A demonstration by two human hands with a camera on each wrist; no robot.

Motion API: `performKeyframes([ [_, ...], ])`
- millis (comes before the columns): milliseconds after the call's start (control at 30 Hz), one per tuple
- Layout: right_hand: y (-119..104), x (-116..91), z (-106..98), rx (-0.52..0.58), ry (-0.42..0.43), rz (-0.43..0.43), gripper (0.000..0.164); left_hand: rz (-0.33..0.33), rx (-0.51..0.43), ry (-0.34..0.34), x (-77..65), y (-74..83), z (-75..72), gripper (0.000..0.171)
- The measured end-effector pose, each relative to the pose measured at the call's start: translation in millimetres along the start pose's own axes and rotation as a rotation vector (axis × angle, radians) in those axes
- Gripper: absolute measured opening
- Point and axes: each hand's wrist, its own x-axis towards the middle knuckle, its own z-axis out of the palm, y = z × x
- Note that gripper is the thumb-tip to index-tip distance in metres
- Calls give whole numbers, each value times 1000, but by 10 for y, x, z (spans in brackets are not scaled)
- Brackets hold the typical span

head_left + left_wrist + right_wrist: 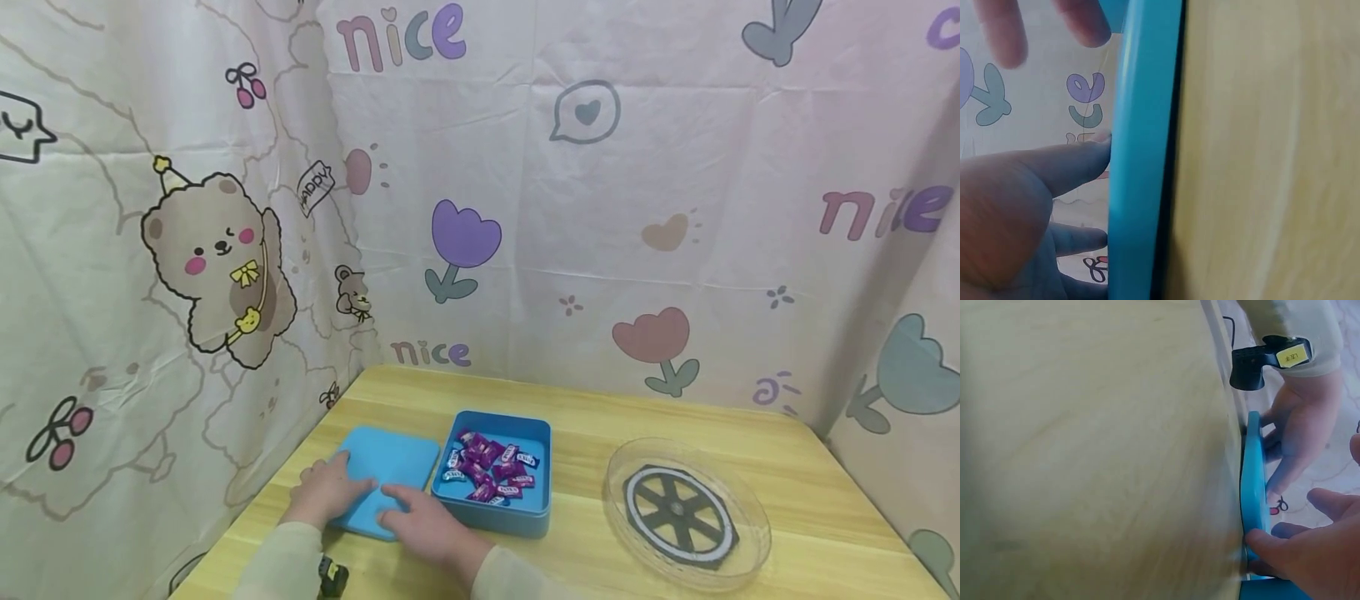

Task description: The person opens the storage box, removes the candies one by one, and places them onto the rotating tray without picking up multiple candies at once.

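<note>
A flat light-blue lid (390, 462) lies on the table, left of a blue box (536, 521). Wrapped candies (480, 471), mostly purple with some blue and pink, sit inside the box. On the lid's left part my left hand (326, 487) rests with fingers spread; the left wrist view shows its thumb (1079, 164) touching the lid (1141, 150). My right hand (431, 525) is at the lid's front right, in front of the box. In the right wrist view its thumb (1266, 547) touches the lid's edge (1252, 487), the other fingers loosely extended.
To the right stands a clear round dish (759, 533) with a dark spoked wheel shape (678, 510) showing in it. A black wrist camera (332, 577) sits on the left sleeve. Printed cloth (540, 183) hangs behind and beside the wooden table (577, 575).
</note>
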Motion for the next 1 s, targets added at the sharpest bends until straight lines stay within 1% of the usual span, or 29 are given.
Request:
performKeyframes([
  [167, -2, -34, -52, -18, -16, 23, 55, -4, 29, -4, 12, -12, 24, 87],
  [267, -26, -84, -122, -27, -18, 16, 55, 6, 39, 4, 12, -16, 34, 86],
  [400, -88, -149, -256, 30, -10, -27, 51, 37, 52, 42, -10, 16, 34, 83],
  [500, -150, -184, -380, 78, 6, -42, 47, 72, 59, 77, -46, 85, 32, 78],
  [600, -179, -204, -534, 63, 48, -55, 43, 127, 65, 107, -60, 214, 34, 72],
  [700, -173, -213, -688, 32, 91, -60, 42, 182, 66, 124, -66, 375, 26, 71],
  [867, -128, -262, -903, 1, 147, -33, 45, 234, 39, 103, -50, 650, 72, 75],
  [1000, -96, -297, -1061, -12, 179, -46, 45, 262, 21, 82, -31, 887, 120, 69],
])
